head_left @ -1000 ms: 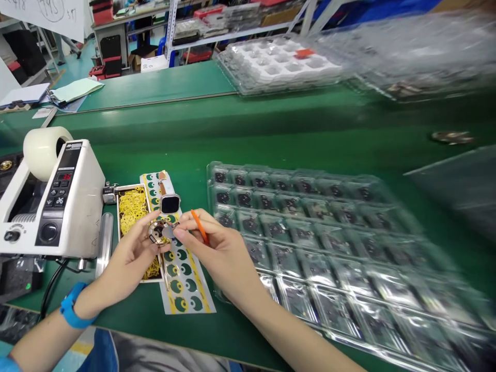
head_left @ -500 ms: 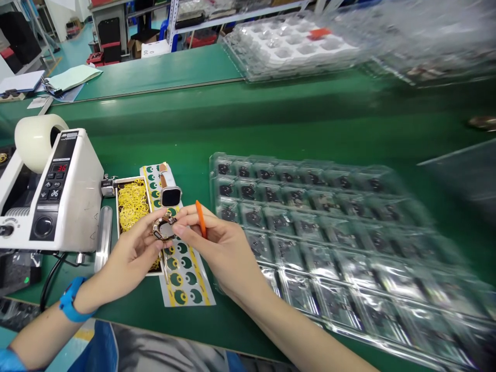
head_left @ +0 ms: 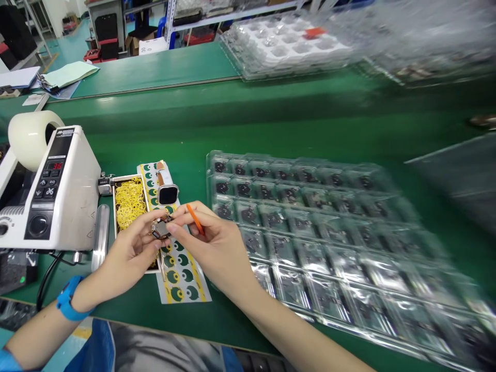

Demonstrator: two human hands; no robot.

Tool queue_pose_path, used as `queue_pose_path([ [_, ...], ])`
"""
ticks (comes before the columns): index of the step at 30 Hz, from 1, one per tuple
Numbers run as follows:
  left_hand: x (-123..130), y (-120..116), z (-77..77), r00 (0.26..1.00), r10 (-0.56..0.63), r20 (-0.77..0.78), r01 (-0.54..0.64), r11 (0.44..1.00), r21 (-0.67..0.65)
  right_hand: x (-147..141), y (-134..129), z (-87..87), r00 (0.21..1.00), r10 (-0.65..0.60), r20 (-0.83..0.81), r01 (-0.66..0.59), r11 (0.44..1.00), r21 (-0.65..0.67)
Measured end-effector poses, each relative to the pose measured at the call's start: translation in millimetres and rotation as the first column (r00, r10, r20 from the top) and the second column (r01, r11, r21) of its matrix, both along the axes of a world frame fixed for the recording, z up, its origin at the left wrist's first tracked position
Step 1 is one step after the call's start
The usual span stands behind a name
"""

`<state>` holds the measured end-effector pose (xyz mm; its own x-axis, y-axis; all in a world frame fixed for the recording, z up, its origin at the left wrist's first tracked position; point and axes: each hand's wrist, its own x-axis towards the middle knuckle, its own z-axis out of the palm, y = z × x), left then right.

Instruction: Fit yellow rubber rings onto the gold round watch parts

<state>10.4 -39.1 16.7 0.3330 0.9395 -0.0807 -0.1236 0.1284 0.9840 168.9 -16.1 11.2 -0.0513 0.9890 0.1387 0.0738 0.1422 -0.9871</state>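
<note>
- Left hand [head_left: 127, 254]: fingers clamped on the left side of a small round part [head_left: 161, 229], thumb below, forefinger above.
- Right hand [head_left: 216, 238]: fingertips together at that part's right edge; an orange stick [head_left: 195, 219] is also tucked between these fingers, slanting up and left.
- Round part: between the 2 hands, in front of a patterned sheet [head_left: 184, 283]; flat grey face, rim mixing gold tints and dark patches. Finer detail is too small to tell.
- Just beyond: a watch with a dark square screen [head_left: 168, 195] and brown strap, lying on the sheet.
- Left of it: a white box [head_left: 114, 206] of yellow rings [head_left: 129, 204], then a tape dispenser [head_left: 77, 196] showing a red 36.
- Right: a clear compartment tray [head_left: 210, 154] of dark parts, on the green desk [head_left: 186, 129].
</note>
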Motion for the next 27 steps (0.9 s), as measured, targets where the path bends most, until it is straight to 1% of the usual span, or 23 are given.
queue_pose_path([
  [3, 1.3, 1.3, 1.1, 1.0, 0.018, 0.0, -0.018, 1.0, 0.004, -2.4, -1.6, 0.8, 0.999, -0.022, 0.026, 0.021, 0.999, 0.043],
  [8, 5.9, 2.5, 3.5, 0.994, 0.104, -0.043, -0.104, 0.994, 0.015, -5.5, -4.2, 1.4, 0.997, -0.031, 0.069, 0.024, 0.995, 0.102],
  [13, 9.6, 3.1, -0.7, 0.987, 0.16, -0.02, -0.16, 0.987, 0.001, -8.1, -6.5, -1.9, 0.99, -0.034, 0.14, 0.008, 0.984, 0.18],
  [17, 9.8, 3.9, -2.9, 0.973, 0.224, -0.061, -0.225, 0.974, -0.005, -9.3, -7.1, -6.7, 0.975, -0.11, 0.192, 0.051, 0.956, 0.288],
  [19, 9.6, 4.3, -1.7, 0.969, 0.243, -0.043, -0.244, 0.97, -0.019, -8.7, -6.6, -7.5, 0.968, -0.142, 0.209, 0.073, 0.949, 0.306],
  [21, 9.6, 4.3, -0.1, 0.969, 0.247, -0.013, -0.248, 0.968, -0.042, -7.2, -5.6, -6.7, 0.967, -0.108, 0.232, 0.041, 0.959, 0.279],
  [23, 10.0, 3.9, 0.4, 0.968, 0.249, 0.005, -0.248, 0.967, -0.058, -5.3, -4.3, -5.2, 0.966, -0.024, 0.258, -0.038, 0.972, 0.231],
  [25, 10.3, 3.5, -1.0, 0.97, 0.241, 0.019, -0.239, 0.968, -0.073, -3.4, -2.7, -4.0, 0.959, 0.053, 0.278, -0.113, 0.972, 0.204],
  [27, 9.7, 3.5, -3.6, 0.977, 0.211, 0.016, -0.21, 0.975, -0.075, -1.7, -0.8, -3.9, 0.947, 0.082, 0.31, -0.154, 0.965, 0.214],
])
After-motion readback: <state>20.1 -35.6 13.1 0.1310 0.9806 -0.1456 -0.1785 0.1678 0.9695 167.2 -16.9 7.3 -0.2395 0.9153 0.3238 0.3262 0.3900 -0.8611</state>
